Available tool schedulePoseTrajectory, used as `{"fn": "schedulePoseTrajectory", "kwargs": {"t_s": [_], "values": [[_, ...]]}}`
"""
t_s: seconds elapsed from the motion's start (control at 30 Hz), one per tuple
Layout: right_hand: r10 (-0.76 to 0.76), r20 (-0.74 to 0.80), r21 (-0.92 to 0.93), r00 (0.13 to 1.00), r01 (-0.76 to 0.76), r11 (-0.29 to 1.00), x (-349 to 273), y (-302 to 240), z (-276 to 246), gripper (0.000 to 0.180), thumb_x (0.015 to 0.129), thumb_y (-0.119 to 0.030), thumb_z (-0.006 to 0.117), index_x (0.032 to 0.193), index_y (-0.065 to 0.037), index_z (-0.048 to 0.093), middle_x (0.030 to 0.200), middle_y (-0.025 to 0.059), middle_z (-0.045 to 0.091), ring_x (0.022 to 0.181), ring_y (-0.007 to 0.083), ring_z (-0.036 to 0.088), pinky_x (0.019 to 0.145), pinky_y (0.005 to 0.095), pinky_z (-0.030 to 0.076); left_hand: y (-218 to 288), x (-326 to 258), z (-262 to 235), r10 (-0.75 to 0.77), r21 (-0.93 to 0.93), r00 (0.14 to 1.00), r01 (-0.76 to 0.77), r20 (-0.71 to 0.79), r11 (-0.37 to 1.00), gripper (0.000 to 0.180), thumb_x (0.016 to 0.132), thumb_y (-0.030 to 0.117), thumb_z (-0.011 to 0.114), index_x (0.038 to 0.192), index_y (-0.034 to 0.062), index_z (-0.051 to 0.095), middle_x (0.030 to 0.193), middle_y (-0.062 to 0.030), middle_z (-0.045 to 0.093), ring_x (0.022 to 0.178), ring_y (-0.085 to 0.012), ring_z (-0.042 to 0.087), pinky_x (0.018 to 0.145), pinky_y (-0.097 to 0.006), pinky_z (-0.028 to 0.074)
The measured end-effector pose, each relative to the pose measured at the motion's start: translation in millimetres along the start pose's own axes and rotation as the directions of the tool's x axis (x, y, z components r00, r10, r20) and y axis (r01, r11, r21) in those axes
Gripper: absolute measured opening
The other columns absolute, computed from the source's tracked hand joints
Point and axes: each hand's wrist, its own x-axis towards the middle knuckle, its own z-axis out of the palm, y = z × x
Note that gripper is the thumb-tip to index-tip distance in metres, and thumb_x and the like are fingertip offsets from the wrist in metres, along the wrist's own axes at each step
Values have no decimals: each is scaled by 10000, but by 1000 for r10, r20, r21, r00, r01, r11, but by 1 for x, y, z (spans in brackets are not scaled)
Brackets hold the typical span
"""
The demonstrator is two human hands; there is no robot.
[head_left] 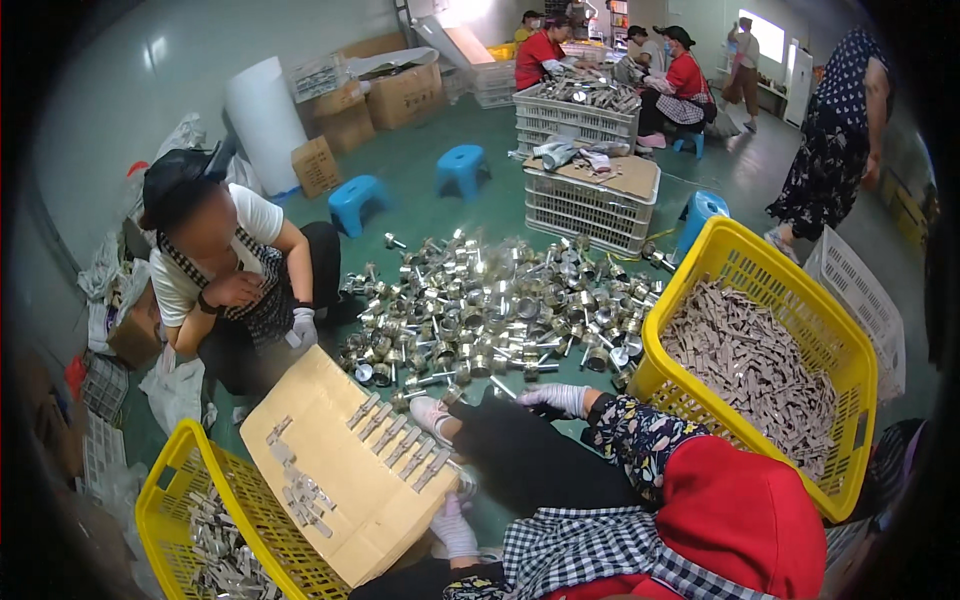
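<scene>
My right hand (556, 398), in a pale striped glove, reaches to the near edge of a floor pile of shiny round metal parts with thin stems (480, 310). Its fingers stretch out beside a stem, and I cannot tell whether they touch it. Close to the lower right edge of a tilted cardboard sheet (350, 490) is my left hand (455, 528), also gloved. Its fingers are curled, with a bit of silvery metal by the fingertips, too small to name. On the cardboard lie a row of flat metal pieces (400, 440) and a looser group of small metal strips (305, 497).
At right stands a yellow basket (655, 345) of flat grey strips; another yellow basket (165, 480) is at lower left. A person (265, 275) squats across the pile. Behind are blue stools (461, 170), stacked white crates (585, 215) and cardboard boxes (405, 98). Other people are farther back.
</scene>
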Motion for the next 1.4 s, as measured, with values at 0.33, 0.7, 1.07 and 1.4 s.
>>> {"fn": "schedulePoseTrajectory", "kwargs": {"t_s": [0.33, 0.7, 1.07, 1.4], "values": [[110, 5, 0, 994, -110, 994, 9, 14, 3, 347, 813, -296, 560, 1082, -77, 557, 988, 15, 599, 822, 98, 567, 718, 239, 453, 18, -8, -9, -15, 4, 997, 16, -73, 1000, 300, 839, 279, 536, 835, -20, 569, 717, -67, 577, 545, -106, 504, 522, -225, 410], [-131, 157, 357, 979, 67, 932, 13, 26, -28, 390, 816, -170, 551, 1164, -19, 465, 1053, 70, 573, 923, 167, 558, 829, 290, 429, 14, -10, 8, -37, -135, 997, 29, -62, 990, 289, 816, 230, 583, 947, -26, 559, 815, -79, 606, 676, -142, 568, 601, -259, 465], [-297, -95, -317, 950, 254, 914, -8, -14, -47, 665, 685, -304, 677, 1203, 16, 410, 1130, 128, 513, 1039, 221, 479, 909, 314, 362, 49, -24, 30, 56, -57, 997, -59, -57, 997, 254, 815, 90, 533, 1038, -31, 513, 873, -79, 597, 714, -150, 571, 623, -265, 468], [-610, 329, -700, 721, 620, 355, -34, -108, 134, 693, 620, -112, 729, 1214, -12, 385, 1144, 128, 477, 1068, 195, 454, 930, 299, 359, 18, -15, 26, -136, -76, 988, 131, -68, 988, 354, 788, 287, 600, 890, -52, 602, 743, -94, 627, 628, -134, 579, 586, -245, 462]]}}
